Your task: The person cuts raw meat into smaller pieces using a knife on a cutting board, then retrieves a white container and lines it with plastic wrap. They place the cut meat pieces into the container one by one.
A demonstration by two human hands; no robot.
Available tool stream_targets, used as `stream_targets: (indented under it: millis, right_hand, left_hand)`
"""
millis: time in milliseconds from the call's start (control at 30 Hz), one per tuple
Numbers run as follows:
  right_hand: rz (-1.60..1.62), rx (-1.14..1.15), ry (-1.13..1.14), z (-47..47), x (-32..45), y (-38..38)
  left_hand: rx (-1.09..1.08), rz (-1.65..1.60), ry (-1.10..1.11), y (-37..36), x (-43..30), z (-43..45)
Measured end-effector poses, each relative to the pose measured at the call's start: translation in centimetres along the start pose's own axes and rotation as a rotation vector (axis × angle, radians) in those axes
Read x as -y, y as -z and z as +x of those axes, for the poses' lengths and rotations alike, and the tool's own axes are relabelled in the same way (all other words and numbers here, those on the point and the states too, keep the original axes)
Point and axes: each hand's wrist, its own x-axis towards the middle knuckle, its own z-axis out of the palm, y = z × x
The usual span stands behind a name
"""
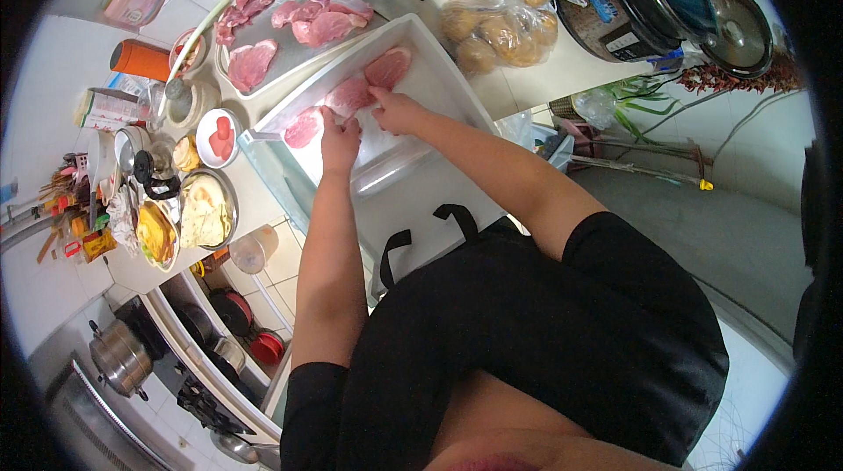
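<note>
Three slices of raw meat lie in a row along the far side of a white plastic drawer-like bin [454, 66]. My left hand [340, 145] has its fingertips at the near-left edge of the middle slice [347, 97], close to the left slice [303, 128]. At that middle slice's right edge are the fingers of my right hand [397, 113], just below the right slice [388, 68]. Both hands appear to pinch the middle slice, though the fingers partly hide their grip. Beyond the bin, a tray [299, 66] holds more raw meat pieces [329, 20].
Bagged potatoes [500, 40] and a large black-lidded pot [612, 17] stand to the right. Leftward are a white bowl of pink slices [220, 139], a stone mortar [192, 105], a plate of flatbread [209, 211] and bottles. A stove with a steel pot [122, 356] is lower left.
</note>
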Motion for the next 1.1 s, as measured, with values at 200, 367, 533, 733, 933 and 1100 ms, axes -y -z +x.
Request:
stream_targets:
  millis: [200, 367, 533, 733, 933, 1100]
  right_hand:
    - [-0.176, -0.158, 0.21, -4.1, 0.8, 1.9]
    - [-0.324, -0.015, 0.51, -11.1, 1.3, 3.0]
    - [-0.689, -0.017, 0.765, -14.1, 1.4, 0.4]
    - [-0.777, -0.081, 0.718, -12.0, 0.4, -1.5]
    - [-0.813, 0.031, 0.806, -11.0, -0.2, -0.7]
    - [-0.79, 0.056, 0.89, -11.8, -0.6, 0.2]
  left_hand:
    - [-0.176, 0.259, -0.128, 0.0, -1.9, -5.7]
    - [-0.084, 0.451, -0.532, 1.6, -0.8, -6.0]
    - [0.113, 0.619, -0.569, 2.0, -0.2, -4.0]
    - [0.096, 0.712, -0.494, 2.3, 1.1, -5.6]
    - [0.284, 0.867, -0.474, 2.5, 1.4, -4.4]
    - [0.324, 0.86, -0.358, 2.2, 1.4, -5.1]
